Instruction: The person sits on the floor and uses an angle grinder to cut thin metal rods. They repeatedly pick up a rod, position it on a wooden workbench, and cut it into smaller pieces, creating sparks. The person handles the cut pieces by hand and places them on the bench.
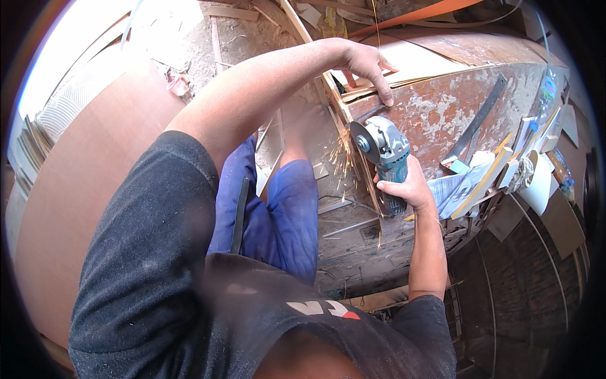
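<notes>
Around the angle grinder [394, 163], the right hand [415, 184] curls, fingers mostly hidden.

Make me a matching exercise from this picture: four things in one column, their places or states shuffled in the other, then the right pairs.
Things
1. Angle grinder
2. Sparks
3. Long dark blade
4. Left hand

Places or states
A. Lying on the worn worktop, to the right in the picture
B. Held in the right hand
C. Higher in the picture than the tool in use, with the index finger stretched out
D. Flying just left of the cutting disc

Right pairs: 1-B, 2-D, 3-A, 4-C
</notes>
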